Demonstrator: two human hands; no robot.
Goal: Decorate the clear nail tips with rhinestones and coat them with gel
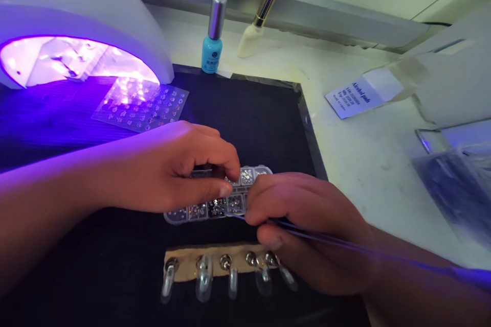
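Observation:
A clear compartment case of rhinestones [197, 211] lies on the black mat, partly hidden by both hands. Over its upper left part, my left hand [192, 168] is closed, with thumb and forefinger curled against the case; the other fingertips are hidden. My right hand [303, 225] pinches a pair of thin tweezers [326, 237], whose tips reach down to a lower compartment with dark stones. Just nearer to me, several clear nail tips [204, 278] stand on small metal holders along a tan strip [184, 270].
A lit white nail lamp [149, 36] glows purple at the left, beside a sticker sheet [164, 107]. Behind the black mat [264, 112] stand a blue polish bottle [211, 53] and a cream bottle [251, 41]. An alcohol pad packet [353, 99] and plastic bag [456, 189] lie right.

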